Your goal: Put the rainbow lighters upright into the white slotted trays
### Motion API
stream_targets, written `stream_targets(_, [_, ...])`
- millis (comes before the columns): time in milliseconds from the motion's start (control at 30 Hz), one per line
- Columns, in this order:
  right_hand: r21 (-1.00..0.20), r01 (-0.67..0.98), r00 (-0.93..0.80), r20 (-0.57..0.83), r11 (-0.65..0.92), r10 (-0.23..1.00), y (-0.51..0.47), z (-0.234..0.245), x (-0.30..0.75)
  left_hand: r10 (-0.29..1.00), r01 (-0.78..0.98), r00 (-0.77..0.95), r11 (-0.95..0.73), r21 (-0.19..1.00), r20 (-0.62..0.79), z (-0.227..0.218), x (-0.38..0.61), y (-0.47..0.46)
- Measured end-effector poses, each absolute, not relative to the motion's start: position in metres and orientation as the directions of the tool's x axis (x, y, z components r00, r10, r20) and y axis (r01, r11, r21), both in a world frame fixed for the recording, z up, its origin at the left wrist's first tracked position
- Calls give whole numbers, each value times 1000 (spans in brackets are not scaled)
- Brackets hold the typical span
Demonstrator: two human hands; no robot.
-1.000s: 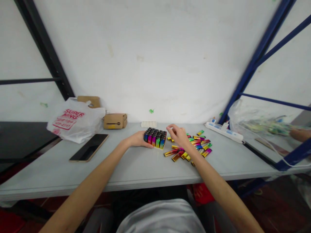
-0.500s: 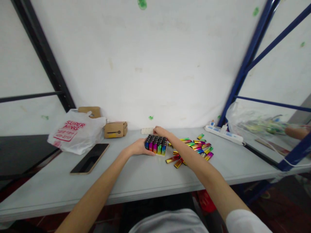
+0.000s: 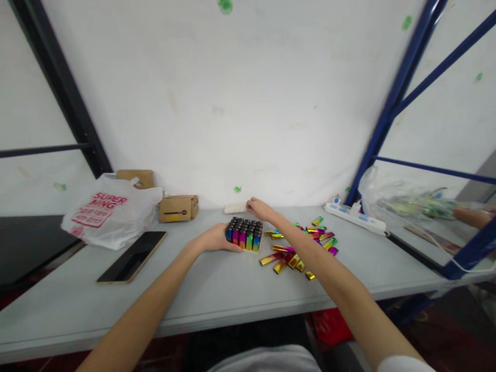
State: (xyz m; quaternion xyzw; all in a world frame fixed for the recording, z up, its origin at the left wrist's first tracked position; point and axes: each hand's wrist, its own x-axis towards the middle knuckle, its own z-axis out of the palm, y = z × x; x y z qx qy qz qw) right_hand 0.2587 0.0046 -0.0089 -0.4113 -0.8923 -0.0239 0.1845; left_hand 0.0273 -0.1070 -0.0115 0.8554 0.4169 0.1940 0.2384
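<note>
Upright lighters [image 3: 243, 235] with black tops and shiny rainbow bodies stand packed in a tight block on the table. My left hand [image 3: 217, 237] is wrapped round the left side of this block, thumb along its front. Just behind the block, my right hand [image 3: 259, 208] has its fingers closed at the right end of a flat white piece [image 3: 234, 208] near the wall. To the right of the block, shiny rainbow sleeves [image 3: 284, 262] lie in a loose scatter, partly hidden under my right forearm.
A phone [image 3: 132, 257], a white plastic bag [image 3: 112, 212] and a small cardboard box [image 3: 178, 208] are on the left. A power strip [image 3: 355, 217] lies at the back right beside a blue rack post [image 3: 382, 119]. Beyond it, another person's hand [image 3: 473, 216] is by a clear bag [image 3: 406, 199].
The fingers of my right hand have shifted slightly right, to the end of the white piece, whose top now looks smooth rather than patterned. My left hand stays on the lighters. The view has shifted slightly.
</note>
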Motion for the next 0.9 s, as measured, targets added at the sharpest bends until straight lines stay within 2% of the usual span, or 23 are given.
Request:
stream_targets(167, [-173,637,-496,654,751,571,-39,29,333,809,635,558,-559,533,182,-14,26,-101])
stream_targets(333, [-312,683,-259,743,661,618,-81,16,406,857,711,464,-512,482,226,-20,26,-79])
stream_targets(433, [-363,703,-154,762,611,630,-87,-7,429,900,784,378,-435,443,216,-24,29,-53])
stream_targets(600, [-411,682,-102,766,605,635,-83,-17,434,959,859,245,-281,427,139,-25,46,-7])
stream_targets(700, [-399,673,-127,768,623,628,-85,-13,429,992,914,-42,-12,406,123,-21,59,6])
stream_targets(767, [-395,664,-148,763,635,629,-89,-12,425,978,916,-157,94,389,134,-19,64,7])
stream_targets(900, [-428,606,-194,738,670,647,-103,-6,411,979,932,-136,75,354,153,-20,67,3])
